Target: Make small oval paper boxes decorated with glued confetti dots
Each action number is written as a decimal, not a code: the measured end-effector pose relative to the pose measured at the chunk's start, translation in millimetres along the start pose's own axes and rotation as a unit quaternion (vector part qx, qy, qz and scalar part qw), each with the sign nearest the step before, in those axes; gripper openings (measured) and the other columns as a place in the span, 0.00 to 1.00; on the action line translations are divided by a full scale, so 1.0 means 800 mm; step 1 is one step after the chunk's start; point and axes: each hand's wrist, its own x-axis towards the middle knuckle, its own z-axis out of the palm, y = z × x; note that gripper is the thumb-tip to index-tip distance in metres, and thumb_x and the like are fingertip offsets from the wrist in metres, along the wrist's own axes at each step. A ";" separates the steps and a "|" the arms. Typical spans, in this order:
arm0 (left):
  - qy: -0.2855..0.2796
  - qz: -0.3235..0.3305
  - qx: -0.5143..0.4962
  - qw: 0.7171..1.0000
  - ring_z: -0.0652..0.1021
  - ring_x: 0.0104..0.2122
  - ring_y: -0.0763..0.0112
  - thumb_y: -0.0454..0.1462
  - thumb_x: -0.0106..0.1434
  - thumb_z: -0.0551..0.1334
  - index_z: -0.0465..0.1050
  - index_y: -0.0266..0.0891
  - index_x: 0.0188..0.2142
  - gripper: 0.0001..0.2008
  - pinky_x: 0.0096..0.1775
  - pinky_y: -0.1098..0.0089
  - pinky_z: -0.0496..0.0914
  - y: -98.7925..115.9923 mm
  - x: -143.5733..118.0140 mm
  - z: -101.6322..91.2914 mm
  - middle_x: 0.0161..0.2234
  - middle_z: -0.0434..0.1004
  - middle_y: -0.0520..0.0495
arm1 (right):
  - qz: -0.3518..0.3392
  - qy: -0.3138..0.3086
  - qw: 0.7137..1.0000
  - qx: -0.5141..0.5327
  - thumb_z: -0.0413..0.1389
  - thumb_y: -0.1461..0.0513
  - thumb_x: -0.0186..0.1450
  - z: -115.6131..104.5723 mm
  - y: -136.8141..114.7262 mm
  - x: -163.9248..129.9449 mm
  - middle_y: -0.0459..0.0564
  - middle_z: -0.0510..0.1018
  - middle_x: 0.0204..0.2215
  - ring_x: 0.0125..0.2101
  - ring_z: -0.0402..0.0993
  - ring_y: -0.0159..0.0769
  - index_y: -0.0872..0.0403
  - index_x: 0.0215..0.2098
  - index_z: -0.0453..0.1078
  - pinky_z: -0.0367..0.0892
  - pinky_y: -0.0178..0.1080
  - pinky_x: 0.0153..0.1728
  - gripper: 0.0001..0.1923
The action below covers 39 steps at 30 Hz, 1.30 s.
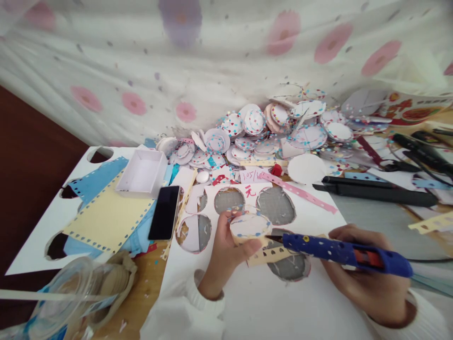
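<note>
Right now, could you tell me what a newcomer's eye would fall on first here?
Probably the blue glue gun in the right hand, its tip against the dotted paper disc pinched in the left hand. Behind them, a heap of similar discs rises against the flowered cloth, and a white sheet with round holes lies beneath.

Blue glue gun — white dots

A phone lies left of the cut sheet, a box behind it, discs heaped beyond.
</note>
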 end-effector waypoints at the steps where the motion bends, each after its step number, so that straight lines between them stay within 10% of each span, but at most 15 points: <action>1: 0.000 0.004 -0.002 1.000 0.77 0.44 0.60 0.38 0.45 0.75 0.65 0.43 0.43 0.28 0.44 0.63 0.74 0.000 0.000 0.000 0.44 0.74 0.47 | 0.020 -0.001 1.000 0.003 0.60 0.59 0.59 0.000 -0.002 0.000 0.45 0.74 0.26 0.22 0.72 0.37 0.49 0.37 0.62 0.65 0.38 0.23 0.12; 32: 0.002 -0.005 -0.036 0.999 0.78 0.42 0.66 0.38 0.45 0.75 0.65 0.43 0.41 0.26 0.42 0.69 0.74 0.007 -0.001 0.005 0.45 0.73 0.49 | -0.044 -0.031 0.998 0.023 0.61 0.63 0.57 -0.005 0.011 0.000 0.45 0.73 0.26 0.21 0.73 0.35 0.50 0.37 0.62 0.67 0.37 0.20 0.13; 39: 0.015 0.023 -0.029 0.999 0.77 0.42 0.66 0.40 0.45 0.75 0.67 0.42 0.41 0.26 0.43 0.68 0.73 0.006 0.001 0.004 0.44 0.73 0.49 | 0.062 0.024 0.997 0.044 0.66 0.61 0.53 0.005 -0.001 0.002 0.45 0.73 0.29 0.21 0.70 0.34 0.50 0.39 0.64 0.67 0.37 0.21 0.19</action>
